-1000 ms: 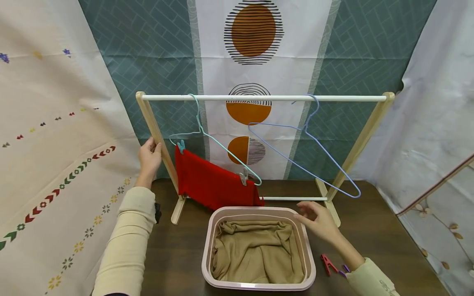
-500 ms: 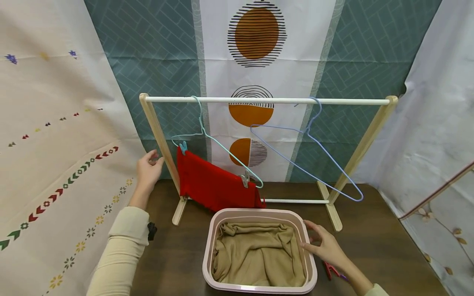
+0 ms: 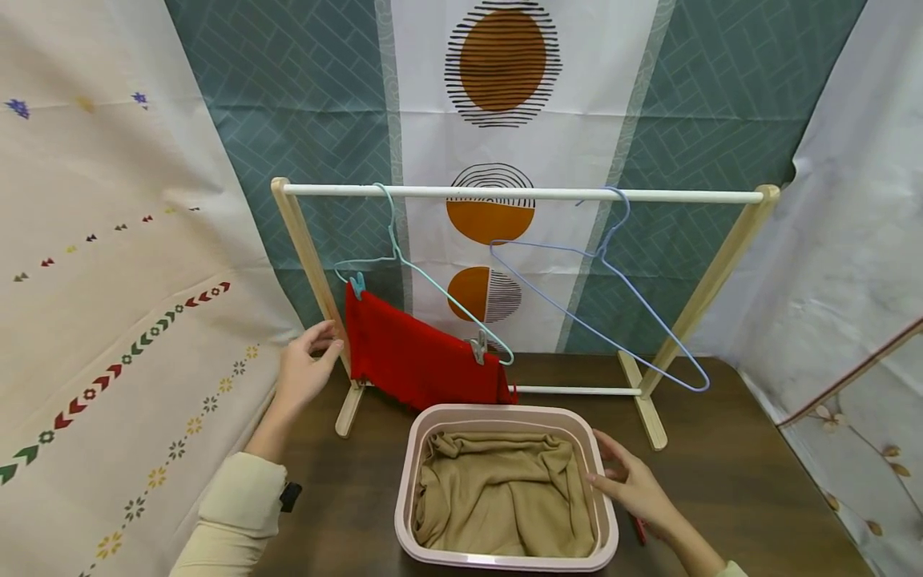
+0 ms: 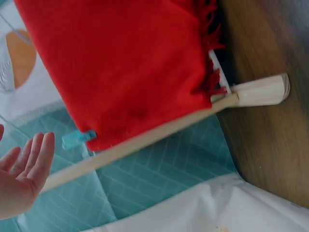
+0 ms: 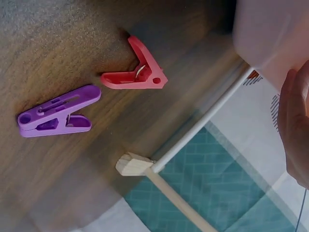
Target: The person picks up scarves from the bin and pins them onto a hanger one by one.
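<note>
My left hand (image 3: 308, 370) is raised beside the rack's left post, fingers relaxed and holding nothing; the left wrist view shows its fingers (image 4: 38, 152) apart from the cloth. My right hand (image 3: 634, 485) grips the right rim of a pink plastic basket (image 3: 405, 489), thumb over the rim and fingers along the outer wall. Folded brown cloth (image 3: 505, 497) fills the basket. A red fringed cloth (image 3: 425, 353) hangs from a mint-green hanger (image 3: 433, 284), held by a blue clothespin (image 3: 357, 285) and a grey clothespin (image 3: 479, 347).
The wooden rack (image 3: 710, 280) with its white top rail (image 3: 505, 192) stands behind the basket. A bare blue hanger (image 3: 551, 303) hangs at its right. On the table, a red clothespin (image 5: 137, 72) and a purple clothespin (image 5: 60, 111) lie right of the basket.
My left hand has let go of the rack's left post and moved lower beside it. My right hand has come down onto the basket's right rim. The basket has barely moved.
</note>
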The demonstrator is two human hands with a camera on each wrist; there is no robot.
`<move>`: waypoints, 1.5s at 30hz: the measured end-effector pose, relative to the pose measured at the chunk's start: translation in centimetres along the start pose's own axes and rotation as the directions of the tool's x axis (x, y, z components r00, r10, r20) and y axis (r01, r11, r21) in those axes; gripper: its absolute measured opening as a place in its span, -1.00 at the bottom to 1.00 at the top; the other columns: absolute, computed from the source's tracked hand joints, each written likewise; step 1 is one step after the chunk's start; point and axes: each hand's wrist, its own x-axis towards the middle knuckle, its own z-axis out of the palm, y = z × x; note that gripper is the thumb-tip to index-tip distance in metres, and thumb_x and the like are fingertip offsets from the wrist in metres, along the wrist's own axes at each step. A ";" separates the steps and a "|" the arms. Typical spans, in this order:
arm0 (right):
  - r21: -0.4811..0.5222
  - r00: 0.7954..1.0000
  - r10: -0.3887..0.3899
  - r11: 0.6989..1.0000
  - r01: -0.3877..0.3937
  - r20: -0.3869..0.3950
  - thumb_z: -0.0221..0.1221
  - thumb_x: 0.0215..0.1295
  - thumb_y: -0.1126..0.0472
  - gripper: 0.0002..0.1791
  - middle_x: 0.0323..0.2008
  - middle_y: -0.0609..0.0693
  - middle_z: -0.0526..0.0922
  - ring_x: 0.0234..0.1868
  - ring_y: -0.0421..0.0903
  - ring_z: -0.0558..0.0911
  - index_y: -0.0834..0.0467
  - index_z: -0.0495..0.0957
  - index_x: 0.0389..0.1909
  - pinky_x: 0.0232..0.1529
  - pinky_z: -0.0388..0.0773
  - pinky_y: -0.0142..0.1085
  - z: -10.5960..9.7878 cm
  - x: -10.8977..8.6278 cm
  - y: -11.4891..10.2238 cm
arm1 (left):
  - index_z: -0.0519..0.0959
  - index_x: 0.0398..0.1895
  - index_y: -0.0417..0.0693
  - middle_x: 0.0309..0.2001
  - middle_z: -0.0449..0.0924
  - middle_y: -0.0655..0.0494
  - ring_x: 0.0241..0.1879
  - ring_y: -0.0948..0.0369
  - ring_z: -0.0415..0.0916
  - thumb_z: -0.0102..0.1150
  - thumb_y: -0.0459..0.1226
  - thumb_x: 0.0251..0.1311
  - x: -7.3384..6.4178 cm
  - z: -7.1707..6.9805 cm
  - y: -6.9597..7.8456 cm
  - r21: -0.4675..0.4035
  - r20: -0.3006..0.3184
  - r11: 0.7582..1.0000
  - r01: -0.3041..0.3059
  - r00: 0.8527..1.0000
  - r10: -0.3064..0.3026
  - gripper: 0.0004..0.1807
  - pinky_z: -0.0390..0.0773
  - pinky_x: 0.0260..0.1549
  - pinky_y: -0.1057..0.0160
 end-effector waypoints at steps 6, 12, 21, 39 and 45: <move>-0.004 0.998 -0.067 0.998 0.067 0.017 0.14 0.17 0.39 -0.25 0.05 0.54 0.28 -0.15 0.19 0.57 0.39 -0.02 0.32 -0.38 0.58 -0.21 -0.1 0.1 0.3 | 0.47 0.02 -0.34 -0.17 0.58 -0.18 -0.21 0.01 0.55 0.11 -0.43 0.15 -1.9 2.0 1.0 -0.064 0.139 0.988 -0.140 0.979 0.148 -0.66 0.49 -0.34 0.45; -0.012 0.993 -0.117 0.993 0.117 0.025 0.13 0.18 0.39 -0.26 0.01 0.56 0.31 -0.15 0.17 0.58 0.43 -0.03 0.31 -0.37 0.58 -0.24 -0.1 0.1 0.5 | 0.49 0.00 -0.28 -0.23 0.61 -0.06 -0.26 0.11 0.57 0.16 -0.43 0.10 -3.5 5.2 2.0 -0.110 0.286 0.961 -0.254 0.918 0.275 -0.65 0.56 -0.35 0.26; -0.006 0.993 -0.119 0.993 0.119 0.007 0.12 0.18 0.41 -0.27 -0.02 0.53 0.34 -0.17 0.09 0.60 0.41 -0.01 0.31 -0.39 0.58 -0.23 -0.1 0.2 0.7 | 0.46 -0.01 -0.41 -0.22 0.56 -0.17 -0.31 0.10 0.57 0.13 -0.50 0.08 -4.9 10.3 3.0 -0.179 0.511 0.901 -0.396 0.744 0.429 -0.64 0.57 -0.40 0.21; -0.020 0.990 -0.140 0.990 0.139 -0.016 0.13 0.17 0.41 -0.29 -0.02 0.54 0.35 -0.18 0.04 0.61 0.43 0.03 0.29 -0.38 0.58 -0.26 0.1 0.2 0.7 | 0.47 0.04 -0.25 -0.11 0.56 -0.08 -0.18 0.11 0.55 0.28 -0.35 0.01 -5.8 17.6 6.2 -0.188 0.721 0.876 -0.444 0.543 0.430 -0.54 0.51 -0.35 0.44; -0.029 0.991 -0.124 0.992 0.123 -0.042 0.15 0.15 0.42 -0.30 -0.04 0.52 0.38 -0.19 0.05 0.61 0.42 0.07 0.29 -0.38 0.57 -0.28 0.2 0.1 0.7 | 0.40 0.14 -0.23 -0.01 0.51 -0.11 -0.09 0.13 0.52 0.33 -0.32 -0.04 -5.9 20.2 6.7 -0.213 0.780 0.908 -0.361 0.496 0.380 -0.40 0.52 -0.30 0.36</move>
